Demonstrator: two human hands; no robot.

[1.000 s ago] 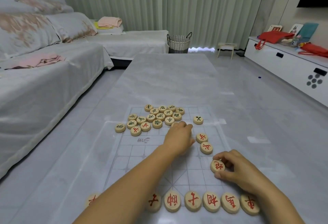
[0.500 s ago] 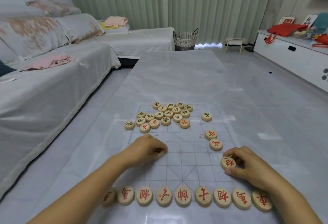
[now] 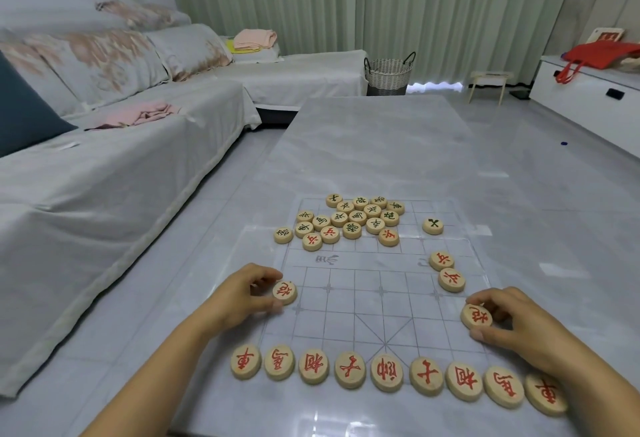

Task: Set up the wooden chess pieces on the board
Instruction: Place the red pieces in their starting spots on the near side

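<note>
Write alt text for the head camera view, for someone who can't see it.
A person's left hand pinches a red-lettered wooden disc at the board's left edge while the right hand pinches a second red disc at its right edge. Nine red pieces line the near row, and a loose heap of unsorted pieces lies at the far side.

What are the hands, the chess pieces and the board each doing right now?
Left hand, pinching the left-side piece.
Right hand, pinching the right-side piece.
Near row, nine red pieces lined up face up.
Far pile, bunched together, unsorted.
Lone green piece, apart from the pile.
Board, lying flat on the table.
</note>
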